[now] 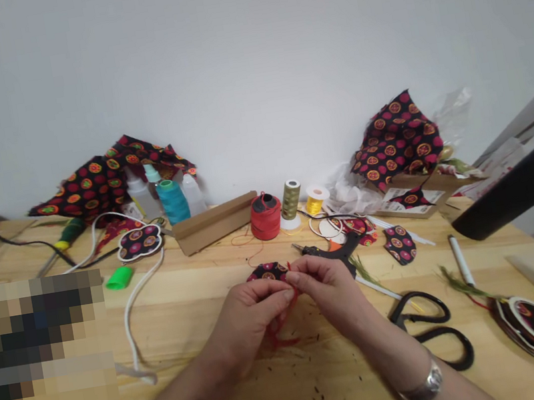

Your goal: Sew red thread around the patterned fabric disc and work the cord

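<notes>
Red thread (pixel 288 342) — two hands (pixel 246 317) (pixel 330 288), one spool (pixel 266 222)

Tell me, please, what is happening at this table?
A person's left hand and right hand are close together above the wooden table, both pinching at a red strand, beside a dark patterned fabric piece that the left hand partly hides. The red spool stands beyond them, and black-handled scissors lie beside the right forearm.

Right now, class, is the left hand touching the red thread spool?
Apart: the head view shows tabletop between the left hand and the red thread spool, which stands farther back.
</notes>
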`<control>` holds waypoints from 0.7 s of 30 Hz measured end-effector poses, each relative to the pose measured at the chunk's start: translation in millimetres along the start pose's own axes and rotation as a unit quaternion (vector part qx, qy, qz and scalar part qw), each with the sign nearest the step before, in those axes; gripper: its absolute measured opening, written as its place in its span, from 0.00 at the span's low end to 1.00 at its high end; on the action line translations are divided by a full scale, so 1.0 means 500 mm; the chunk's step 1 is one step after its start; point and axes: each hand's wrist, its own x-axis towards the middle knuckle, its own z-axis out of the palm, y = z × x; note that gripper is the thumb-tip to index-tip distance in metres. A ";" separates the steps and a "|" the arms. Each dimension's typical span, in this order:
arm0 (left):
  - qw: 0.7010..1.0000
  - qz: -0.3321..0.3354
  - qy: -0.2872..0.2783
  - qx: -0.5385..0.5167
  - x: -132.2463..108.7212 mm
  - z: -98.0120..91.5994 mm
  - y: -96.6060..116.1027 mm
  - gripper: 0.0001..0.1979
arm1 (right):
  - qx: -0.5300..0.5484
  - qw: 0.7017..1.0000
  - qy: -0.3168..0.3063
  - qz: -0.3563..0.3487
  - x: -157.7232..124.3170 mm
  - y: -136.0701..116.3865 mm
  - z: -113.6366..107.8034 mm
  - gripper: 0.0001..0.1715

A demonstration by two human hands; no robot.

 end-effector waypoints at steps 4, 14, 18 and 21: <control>0.997 0.003 0.024 -0.071 0.003 0.005 0.002 0.06 | 0.111 0.993 -0.020 0.042 0.000 0.004 0.003 0.20; 0.989 0.000 0.063 -0.131 0.010 0.000 0.001 0.06 | 0.152 0.976 -0.093 0.123 -0.012 -0.007 0.006 0.12; 0.990 -0.002 0.047 -0.131 0.012 0.000 -0.003 0.07 | 0.188 0.967 -0.111 0.132 -0.010 0.004 0.006 0.10; 0.990 0.013 0.043 -0.133 0.016 -0.004 -0.006 0.07 | 0.209 0.961 -0.114 0.141 -0.007 0.006 0.000 0.07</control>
